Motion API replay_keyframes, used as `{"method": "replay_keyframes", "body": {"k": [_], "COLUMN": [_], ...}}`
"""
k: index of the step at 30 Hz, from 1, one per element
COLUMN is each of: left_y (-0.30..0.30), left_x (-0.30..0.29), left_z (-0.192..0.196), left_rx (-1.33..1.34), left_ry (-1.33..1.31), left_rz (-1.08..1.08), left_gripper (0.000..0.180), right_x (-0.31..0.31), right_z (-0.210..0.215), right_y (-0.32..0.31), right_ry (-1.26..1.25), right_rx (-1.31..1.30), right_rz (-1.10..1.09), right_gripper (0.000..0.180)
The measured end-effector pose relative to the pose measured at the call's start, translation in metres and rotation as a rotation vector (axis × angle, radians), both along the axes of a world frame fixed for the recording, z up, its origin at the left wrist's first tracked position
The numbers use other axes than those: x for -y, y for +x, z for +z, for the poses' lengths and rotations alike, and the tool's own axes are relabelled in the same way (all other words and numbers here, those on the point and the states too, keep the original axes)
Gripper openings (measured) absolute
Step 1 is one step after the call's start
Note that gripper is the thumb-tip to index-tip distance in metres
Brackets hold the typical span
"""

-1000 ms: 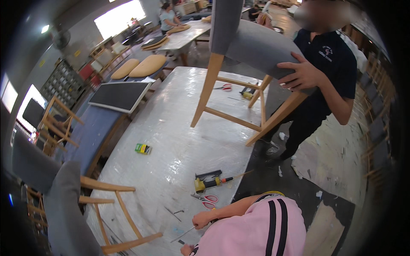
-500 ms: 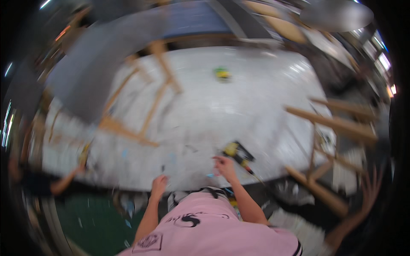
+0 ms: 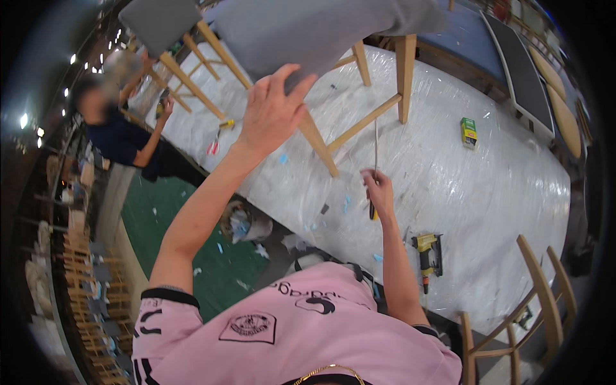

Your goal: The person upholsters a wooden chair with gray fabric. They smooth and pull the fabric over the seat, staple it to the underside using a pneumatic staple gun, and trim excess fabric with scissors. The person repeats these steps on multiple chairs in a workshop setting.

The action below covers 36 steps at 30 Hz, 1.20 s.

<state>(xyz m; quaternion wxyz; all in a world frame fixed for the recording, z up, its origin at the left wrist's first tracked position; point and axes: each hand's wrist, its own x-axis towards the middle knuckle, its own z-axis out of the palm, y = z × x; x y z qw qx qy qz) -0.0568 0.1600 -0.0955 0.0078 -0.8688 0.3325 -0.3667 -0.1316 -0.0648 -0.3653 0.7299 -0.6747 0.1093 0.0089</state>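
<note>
A wooden chair with a grey fabric seat [image 3: 256,32] stands on the plastic-wrapped table [image 3: 487,199]. My left hand [image 3: 273,112] is raised at the seat's near corner, fingers spread and apparently touching the cloth. To its right, my right hand [image 3: 380,189] is closed around a screwdriver [image 3: 376,144]. The tool's long thin metal shaft points away from me, and its dark and yellow handle shows below the fist. A yellow and black staple gun [image 3: 428,260] lies on the table, right of my right forearm.
A green and yellow box [image 3: 469,133] sits farther back on the table. Another wooden chair frame [image 3: 542,301] is at the lower right. At the far left a co-worker [image 3: 125,131] holds a tool beside another grey chair [image 3: 160,25]. Scraps and a bin [image 3: 250,224] are below the table edge.
The view has swung to the left. My left hand has gone from low by the table's near edge up to the grey seat. My right hand has moved forward, toward the chair.
</note>
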Motion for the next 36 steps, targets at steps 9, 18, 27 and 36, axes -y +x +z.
{"method": "replay_keyframes", "body": {"k": [9,18,27,36], "left_y": [0.020,0.020,0.021,0.033], "left_x": [-0.008,0.004,0.007,-0.010], "left_z": [0.033,0.027,0.039,0.006], "left_rx": [-0.124,-0.358,-0.258,-0.155], "left_ry": [-0.172,-0.606,-0.341,-0.388], "left_rz": [-0.116,-0.006,0.048,-0.077], "left_gripper": [0.014,0.020,0.013,0.013], "right_x": [-0.038,-0.088,-0.074,0.037], "right_z": [0.145,0.208,0.144,-0.048], "right_y": [0.086,0.107,0.107,-0.155], "right_ry": [0.207,0.327,0.084,-0.122], "right_rx": [0.369,0.533,0.405,-0.365], "right_rz": [0.060,0.105,-0.064,-0.418], "right_gripper": [0.030,0.016,0.043,0.044]}}
